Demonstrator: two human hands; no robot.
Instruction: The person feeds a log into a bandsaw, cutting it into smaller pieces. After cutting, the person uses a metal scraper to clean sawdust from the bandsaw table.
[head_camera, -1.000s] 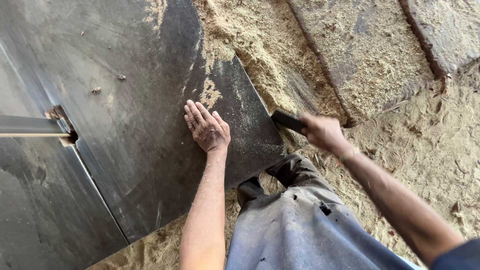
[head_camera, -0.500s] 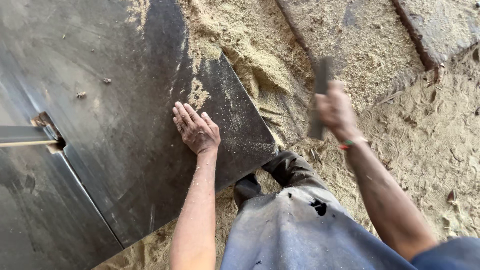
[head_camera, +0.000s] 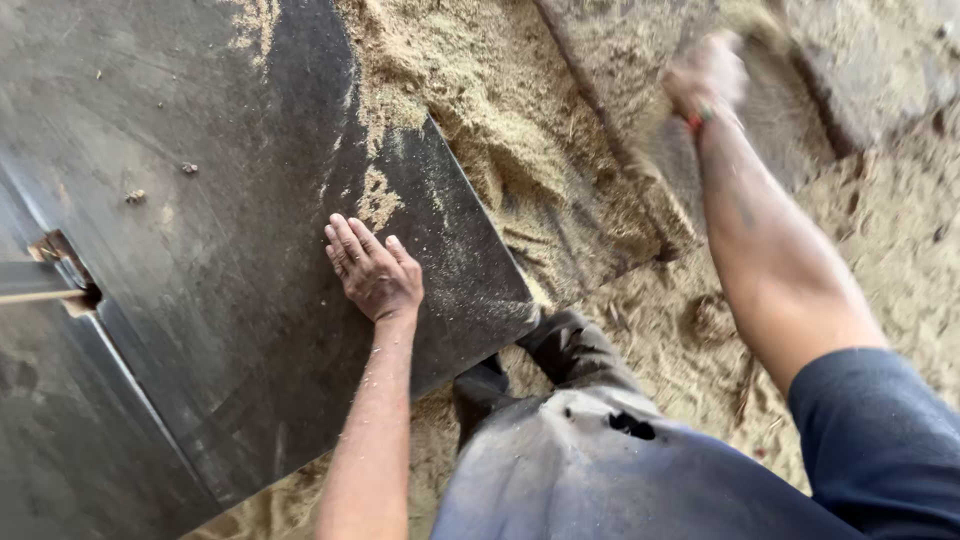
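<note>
Two hands out: my left hand (head_camera: 372, 272) lies flat, palm down, fingers together, pressing on the dark sheet (head_camera: 200, 250) near its corner. My right hand (head_camera: 708, 75) is raised over the sawdust (head_camera: 500, 150), blurred, so I cannot tell whether it grips anything. Sawdust is heaped just beside the sheet's edge and dusted across its top. A slot (head_camera: 62, 270) is cut at the sheet's left.

Even, soft daylight, no hard shadows; dull sheen on the dark metal sheet (head_camera: 200, 260). Right hand (head_camera: 708, 75) heavily motion-blurred, left hand (head_camera: 372, 270) sharp. Sawdust (head_camera: 500, 150) slightly soft, mild wide-angle stretch at edges.
</note>
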